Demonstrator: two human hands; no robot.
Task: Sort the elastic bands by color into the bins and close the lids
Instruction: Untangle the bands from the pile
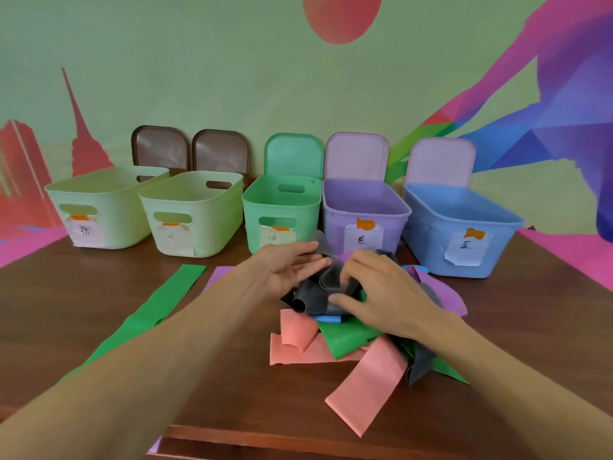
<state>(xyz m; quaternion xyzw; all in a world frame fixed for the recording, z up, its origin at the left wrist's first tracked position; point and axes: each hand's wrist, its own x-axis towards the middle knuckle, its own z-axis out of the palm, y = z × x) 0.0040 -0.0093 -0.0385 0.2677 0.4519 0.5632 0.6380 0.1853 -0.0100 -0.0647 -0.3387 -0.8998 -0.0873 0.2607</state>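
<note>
Brown table under our grip bears the heap; our right hand curls round the grey band, left hand flat beside. Probably light, floppy: we'd pinch a fold.

Head-worn camera looks forward and down, close over the table.

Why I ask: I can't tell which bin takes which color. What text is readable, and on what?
"紫" on the purple bin label.
"蓝" on the blue bin label.
"绿", faint, on the green bin label.
Leftmost pale bin label and second pale bin label: handwriting too blurred to read.
</note>
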